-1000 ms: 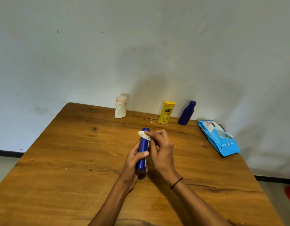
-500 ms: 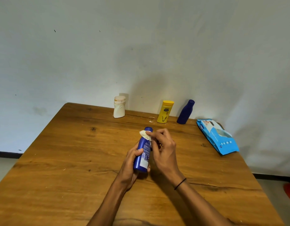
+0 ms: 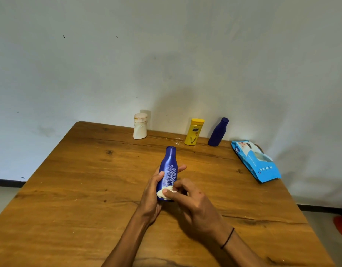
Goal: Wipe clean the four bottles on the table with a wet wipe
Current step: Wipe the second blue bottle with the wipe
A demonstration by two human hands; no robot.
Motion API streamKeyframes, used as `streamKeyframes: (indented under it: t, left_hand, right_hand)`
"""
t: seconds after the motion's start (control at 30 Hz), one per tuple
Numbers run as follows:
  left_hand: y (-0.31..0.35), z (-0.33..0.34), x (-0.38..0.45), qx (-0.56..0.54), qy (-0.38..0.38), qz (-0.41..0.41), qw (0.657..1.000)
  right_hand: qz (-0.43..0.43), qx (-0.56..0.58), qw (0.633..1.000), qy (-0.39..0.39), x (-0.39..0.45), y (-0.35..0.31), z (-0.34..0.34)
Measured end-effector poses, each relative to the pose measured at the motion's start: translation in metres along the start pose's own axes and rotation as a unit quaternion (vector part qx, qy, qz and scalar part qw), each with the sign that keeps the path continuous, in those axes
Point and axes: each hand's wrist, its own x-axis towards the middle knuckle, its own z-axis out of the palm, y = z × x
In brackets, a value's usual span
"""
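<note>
A: Holding what, left hand [image 3: 150,197]?
B: Gripping glossy blue plastic bottle [image 3: 168,171], fingers and thumb curling round lower body. Standing roughly upright over middle of wooden table [image 3: 74,189], rounded shoulders narrowing to cap, printed label facing camera.

A: Right hand [image 3: 193,203]?
B: Pinching small crumpled white wet wipe [image 3: 165,191], pressing it against bottle base, just beside left thumb. Wearing thin black band at wrist.

A: Other bottles?
B: Lining up along far edge near wall. Squat white bottle [image 3: 140,126] with scuffed cap, well apart to left. Smooth yellow bottle [image 3: 194,132] with flat cap, then matte dark blue bottle [image 3: 217,132] just beside it.

A: Anything else?
B: Lying flat at right edge, soft light-blue wipes pack [image 3: 255,160], crinkly film. Showing grain, knots, long cracks across tabletop.
</note>
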Motion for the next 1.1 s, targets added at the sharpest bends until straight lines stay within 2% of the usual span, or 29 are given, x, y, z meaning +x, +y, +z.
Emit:
streamKeyframes:
  t: [0.07,0.17,0.3,0.47,0.53,0.63,0.77,0.93,1.03,1.1]
  left_hand:
    - [-0.001,0.003,0.000,-0.016,0.023,-0.014,1.000]
    - [-0.003,0.006,-0.001,-0.045,0.075,-0.042,0.995]
    - [0.000,0.007,-0.002,-0.050,0.076,-0.041,0.995]
    - [0.001,0.003,-0.001,-0.017,0.086,-0.033,0.996]
    - [0.002,0.001,0.000,-0.007,0.104,-0.015,0.994]
    - [0.002,-0.007,0.005,0.009,0.143,0.009,0.990]
    - [-0.003,-0.020,0.009,0.022,0.212,-0.003,0.977]
    - [-0.007,-0.011,0.005,0.047,0.197,-0.003,0.979]
    - [-0.005,-0.008,0.007,0.035,0.212,-0.020,0.976]
    - [-0.004,-0.009,0.009,0.009,0.215,-0.029,0.976]
  right_hand:
    - [0.013,-0.024,1.000,0.009,0.006,0.005,0.000]
    - [0.052,-0.049,0.995,0.062,0.021,0.013,0.002]
    - [0.130,-0.006,0.979,0.157,0.048,0.017,0.001]
    - [0.191,0.039,0.961,0.198,0.059,0.020,0.006]
    - [0.190,0.066,0.962,0.185,0.052,0.018,0.008]
    - [0.165,0.094,0.974,0.126,0.035,0.008,0.013]
    - [0.120,0.084,0.988,0.054,0.016,-0.004,0.015]
    - [0.071,0.038,0.997,-0.018,0.006,-0.001,0.005]
    - [0.068,0.001,0.997,-0.028,0.012,0.007,0.003]
    - [0.080,0.007,0.997,0.005,0.019,0.009,0.004]
